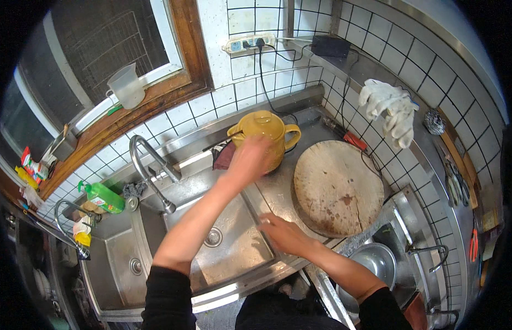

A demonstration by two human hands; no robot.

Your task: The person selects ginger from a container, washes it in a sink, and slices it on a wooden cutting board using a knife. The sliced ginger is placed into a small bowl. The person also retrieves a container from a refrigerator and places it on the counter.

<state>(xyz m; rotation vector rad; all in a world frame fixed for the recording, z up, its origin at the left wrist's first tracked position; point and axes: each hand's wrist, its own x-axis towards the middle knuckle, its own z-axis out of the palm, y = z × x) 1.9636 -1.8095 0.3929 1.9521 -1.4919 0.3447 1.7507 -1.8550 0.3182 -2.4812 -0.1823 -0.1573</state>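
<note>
My left hand (252,155) is in front of a yellow lidded teapot (261,125) and hides part of its body. Motion smears its fingers, and whether it touches the pot cannot be told. Beside it lies a dark red cloth (224,156), with a thin dark stick (218,143) slanting above the cloth; whether the hand holds the stick is unclear. My right hand (286,235) hovers over the steel counter by the sink's right edge, fingers drawn together at a small pale spot I cannot make out. Close to it is a thick round wooden chopping board (339,187).
A two-basin steel sink (182,230) with a curved faucet (141,159) fills the left. A green pump bottle (103,197) stands behind it. White gloves (389,110) hang from the right shelf. Below the board sits a metal bowl (371,263). Cords run from a power strip (248,44).
</note>
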